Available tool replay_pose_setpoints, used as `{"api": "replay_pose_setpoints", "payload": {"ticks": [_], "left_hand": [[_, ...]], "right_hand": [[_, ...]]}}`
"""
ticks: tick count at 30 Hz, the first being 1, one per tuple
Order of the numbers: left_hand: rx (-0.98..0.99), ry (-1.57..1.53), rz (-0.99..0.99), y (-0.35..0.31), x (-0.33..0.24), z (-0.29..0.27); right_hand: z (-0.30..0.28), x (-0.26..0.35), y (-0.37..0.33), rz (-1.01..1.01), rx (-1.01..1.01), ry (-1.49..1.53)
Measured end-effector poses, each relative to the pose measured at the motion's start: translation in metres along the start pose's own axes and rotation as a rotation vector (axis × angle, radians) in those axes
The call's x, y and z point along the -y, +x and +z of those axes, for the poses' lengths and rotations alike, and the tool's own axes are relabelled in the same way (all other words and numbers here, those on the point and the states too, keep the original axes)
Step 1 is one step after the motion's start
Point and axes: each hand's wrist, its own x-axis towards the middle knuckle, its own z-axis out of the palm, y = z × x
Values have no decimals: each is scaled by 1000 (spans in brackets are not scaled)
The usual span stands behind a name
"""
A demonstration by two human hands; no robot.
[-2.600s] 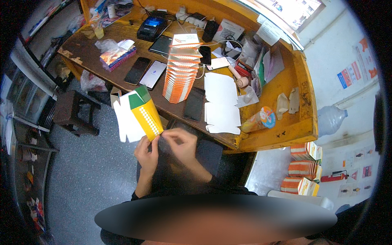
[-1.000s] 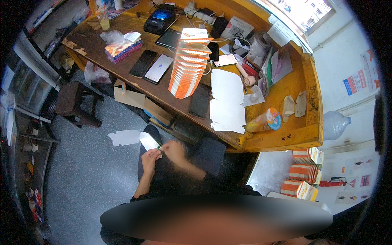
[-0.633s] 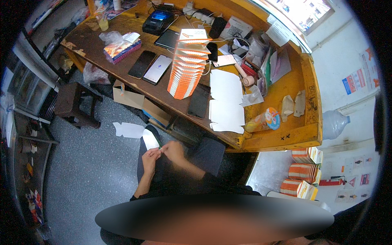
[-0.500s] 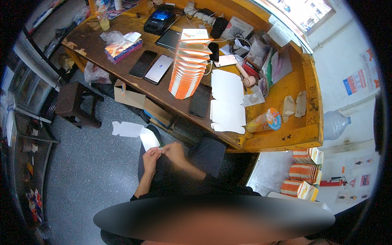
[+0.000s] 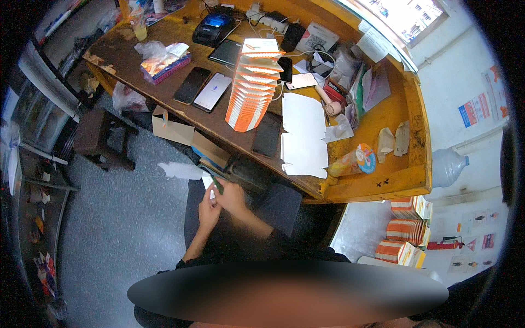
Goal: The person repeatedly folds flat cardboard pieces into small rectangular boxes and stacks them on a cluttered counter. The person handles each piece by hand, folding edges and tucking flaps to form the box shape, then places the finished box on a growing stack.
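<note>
Low over my lap, in front of the desk, both hands meet at a white card sheet (image 5: 183, 171) with a notched outline. My left hand (image 5: 208, 212) pinches its near, narrow end, which looks folded. Close against it on the right, my right hand (image 5: 234, 199) is closed around a narrow dark green tool (image 5: 218, 186), whose kind is too small to make out. The sheet's far part sticks out to the left above the floor. My right fingertips are partly hidden and slightly blurred.
On the brown desk (image 5: 123, 63) stand a tall stack of orange-and-white folded cartons (image 5: 244, 106), flat white card blanks (image 5: 304, 136), and several phones. A cardboard box (image 5: 174, 130) is below the front edge. More carton stacks (image 5: 407, 228) stand at right; a dark stool (image 5: 101, 134) at left.
The sheet has turned and shifted right, its near part now folded or tilted. My hands have moved slightly up and closer together, and more of the green tool shows.
</note>
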Motion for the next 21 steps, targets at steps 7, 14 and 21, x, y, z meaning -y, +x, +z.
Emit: {"api": "replay_pose_setpoints", "payload": {"ticks": [7,14,21], "left_hand": [[-120,-1048,-325,15,-6,-14],[-204,-718,-234,24,-35,-56],[-260,-189,12,23,-29,-59]], "right_hand": [[13,-18,-10,-256,179,-234],[-9,-6,-6,-522,-73,-110],[-34,17,6,-242,-35,2]]}}
